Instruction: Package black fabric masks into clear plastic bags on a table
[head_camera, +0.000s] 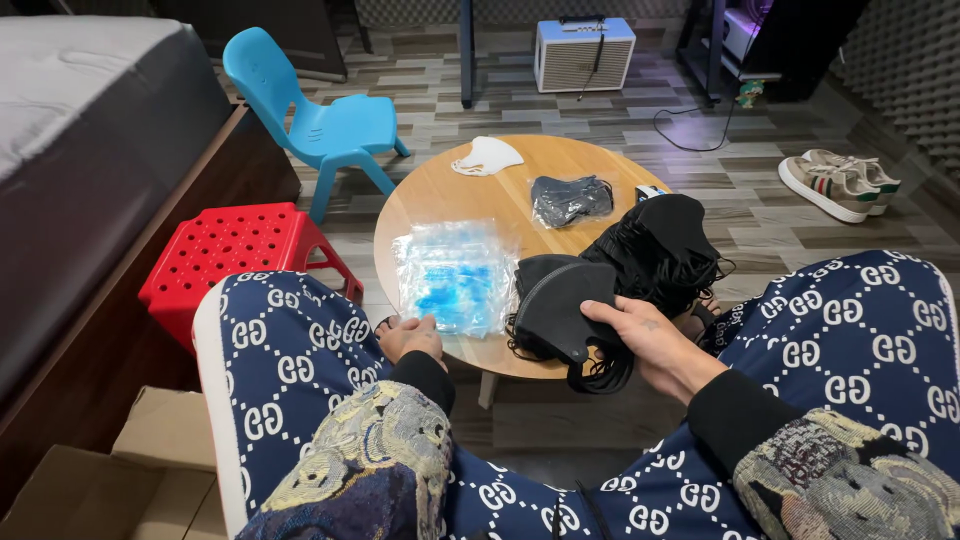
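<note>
Black face mask (558, 305): held in the right hand (648, 345), fingers closed over its near edge, at the near rim of the round wooden table (440, 190). Ear loops hang below the hand, off the table edge. Just beyond the held mask, a heap of black masks (660, 250) lies on the tabletop, touching it. Left of the grip, a stack of clear plastic bags (457, 272) with blue contents lies flat. The left hand (410, 337) rests at the near edge of that stack, fingers curled loosely, clamped on nothing. Farther out: one bagged black mask (570, 198), then a white mask (486, 156) at the far rim. Beyond the left hand stand a red plastic stool (235, 250) and a blue child's chair (320, 120).
</note>
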